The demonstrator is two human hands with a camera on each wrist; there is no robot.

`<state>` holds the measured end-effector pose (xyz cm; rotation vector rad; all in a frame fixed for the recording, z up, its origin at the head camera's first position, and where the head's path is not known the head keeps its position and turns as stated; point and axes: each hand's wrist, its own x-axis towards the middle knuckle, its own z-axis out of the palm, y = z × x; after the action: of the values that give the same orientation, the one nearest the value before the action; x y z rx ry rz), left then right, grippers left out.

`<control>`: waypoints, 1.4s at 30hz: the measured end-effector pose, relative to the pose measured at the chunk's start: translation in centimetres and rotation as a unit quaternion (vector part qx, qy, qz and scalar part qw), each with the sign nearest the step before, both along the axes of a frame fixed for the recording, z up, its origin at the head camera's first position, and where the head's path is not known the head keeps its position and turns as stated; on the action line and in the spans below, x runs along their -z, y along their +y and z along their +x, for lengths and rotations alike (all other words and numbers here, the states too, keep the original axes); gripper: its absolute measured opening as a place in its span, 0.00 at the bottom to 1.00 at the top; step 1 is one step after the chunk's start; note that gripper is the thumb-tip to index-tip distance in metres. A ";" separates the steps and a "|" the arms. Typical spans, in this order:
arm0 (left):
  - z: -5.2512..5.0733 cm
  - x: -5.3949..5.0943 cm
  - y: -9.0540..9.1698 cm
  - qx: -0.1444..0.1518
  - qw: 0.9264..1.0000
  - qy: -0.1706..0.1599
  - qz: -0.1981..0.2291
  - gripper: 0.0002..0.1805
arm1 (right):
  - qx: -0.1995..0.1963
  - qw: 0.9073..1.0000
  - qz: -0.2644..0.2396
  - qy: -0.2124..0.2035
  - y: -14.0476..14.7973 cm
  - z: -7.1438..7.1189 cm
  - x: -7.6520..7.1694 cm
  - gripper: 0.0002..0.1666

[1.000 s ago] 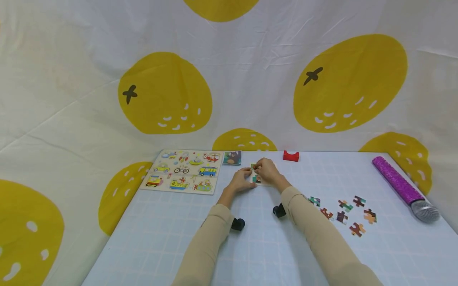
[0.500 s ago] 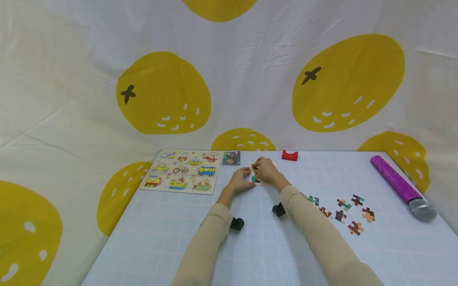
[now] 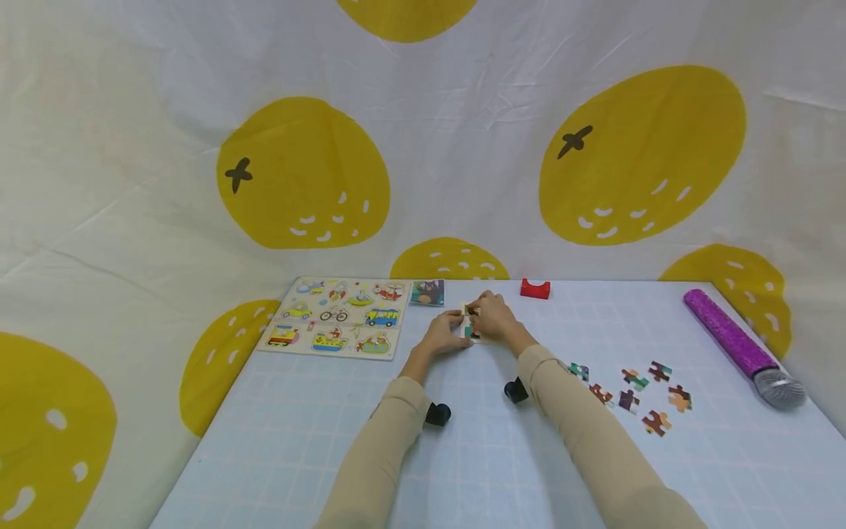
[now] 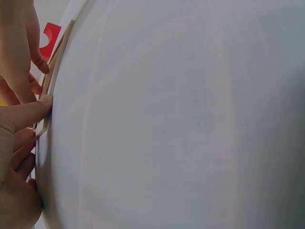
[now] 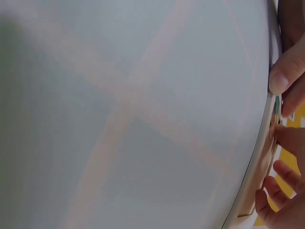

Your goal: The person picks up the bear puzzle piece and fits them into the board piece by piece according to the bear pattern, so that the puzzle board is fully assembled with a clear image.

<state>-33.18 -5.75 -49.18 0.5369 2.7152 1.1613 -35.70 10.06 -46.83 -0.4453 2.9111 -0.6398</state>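
A small wooden puzzle tray [image 5: 257, 179] lies flat on the table, with several pieces visible inside it. My left hand [image 3: 441, 334] grips the tray's left side, its thumb against the near edge in the left wrist view. Over the tray, my right hand [image 3: 494, 317] has its fingers bent down and pinches a small puzzle piece [image 5: 273, 128], mostly hidden by the fingers. The right hand covers much of the tray in the head view. Loose jigsaw pieces [image 3: 657, 422] lie to the right, beside my right forearm.
A wooden vehicle puzzle board [image 3: 340, 317] lies at the left, with a bear picture card [image 3: 428, 292] next to it. A red block [image 3: 535, 289] sits at the back edge. On the right lies a purple glitter microphone [image 3: 734, 338]. A patterned curtain hangs behind.
My right fingers shift slightly over the tray, pressing at the piece. The left hand stays on the tray's side, and the loose pieces lie as before.
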 end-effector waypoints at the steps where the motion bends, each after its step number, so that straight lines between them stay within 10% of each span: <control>1: 0.0 0.0 0.0 0.000 1.000 -0.001 0.001 0.36 | 0.003 1.000 0.007 0.001 0.0 0.1 0.0 0.20; 18: -0.3 0.5 0.1 -0.007 1.000 0.006 -0.018 0.36 | 0.009 1.000 0.014 0.022 0.4 0.0 0.6 0.20; 32: -0.2 0.3 0.2 -0.004 1.000 0.001 -0.020 0.36 | 0.089 0.994 -0.057 0.026 0.6 -0.1 1.2 0.18; 42: -0.2 0.4 0.1 0.001 1.000 -0.001 -0.010 0.36 | 0.034 0.995 -0.088 -0.028 1.3 -0.3 0.7 0.16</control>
<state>-33.42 -5.64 -49.54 0.5365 2.7215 1.1322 -35.98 11.35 -47.53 -0.3413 2.8393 -0.9080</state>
